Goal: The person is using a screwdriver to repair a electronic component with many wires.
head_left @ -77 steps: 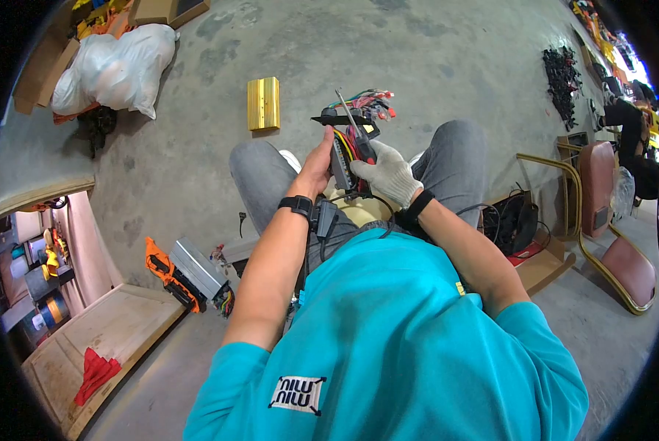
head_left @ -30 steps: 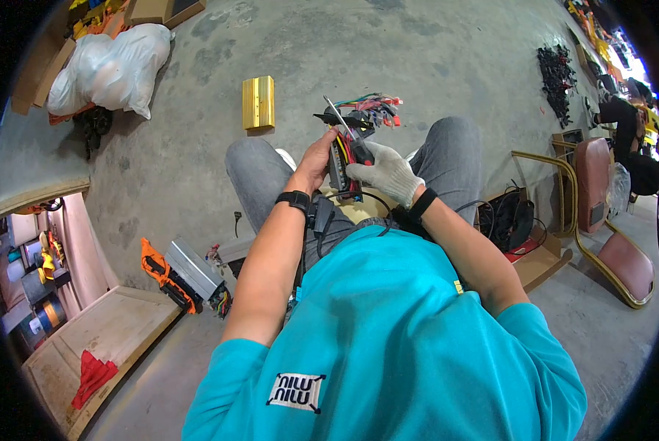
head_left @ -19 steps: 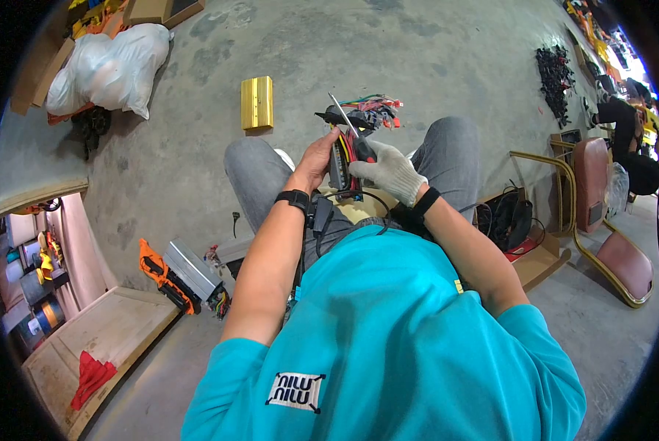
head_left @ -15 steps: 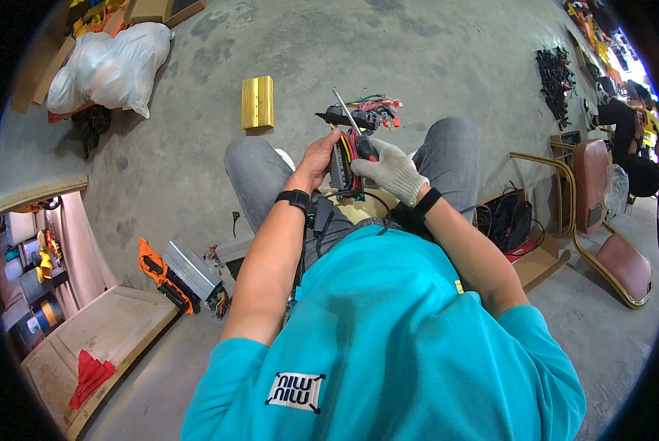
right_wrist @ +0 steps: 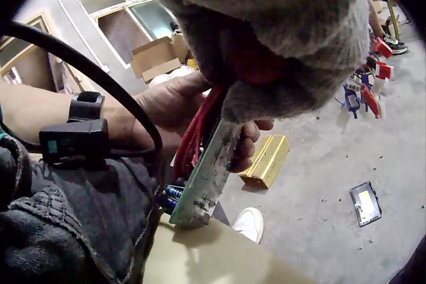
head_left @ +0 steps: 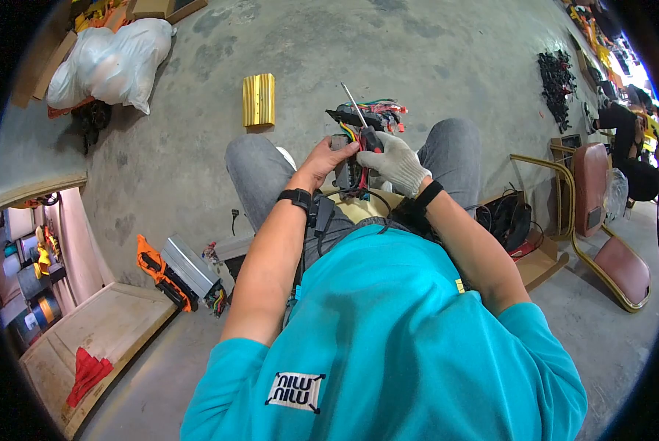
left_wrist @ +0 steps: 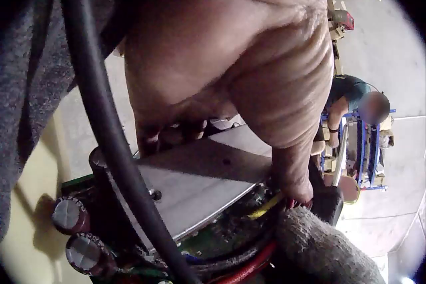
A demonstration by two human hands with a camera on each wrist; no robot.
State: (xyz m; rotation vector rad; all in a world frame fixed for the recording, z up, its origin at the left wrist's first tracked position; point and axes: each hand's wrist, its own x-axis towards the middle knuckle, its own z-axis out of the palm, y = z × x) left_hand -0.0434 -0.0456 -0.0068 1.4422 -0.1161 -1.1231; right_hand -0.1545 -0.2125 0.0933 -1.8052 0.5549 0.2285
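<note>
My bare left hand (head_left: 320, 163) grips a circuit board (right_wrist: 208, 177) from the side, its fingers wrapped behind it. A flat metal plate (left_wrist: 206, 174) and round capacitors (left_wrist: 85, 252) show on the board in the left wrist view. The left thumb presses on the red and yellow wires, right beside the gloved fingertip. In my gloved right hand (head_left: 397, 166) is a screwdriver (head_left: 372, 140) with a red and black handle, its shaft pointing up and away. Beyond the hands, a black end panel (head_left: 344, 117) and a bundle of wires with red connectors (head_left: 392, 110) hang together.
A gold ribbed case (head_left: 259, 101) lies on the concrete floor ahead. To the left are a silver case (head_left: 190, 264) and an orange-black tool (head_left: 160, 268). A cardboard box with black cables (head_left: 513, 220) and a chair (head_left: 594, 184) stand right. A black cable (left_wrist: 100, 97) crosses near my left wrist.
My left thumb has moved right across the wires, closer to the gloved hand. The board, wire bundle and screwdriver have shifted slightly right, the screwdriver still in my right hand.
</note>
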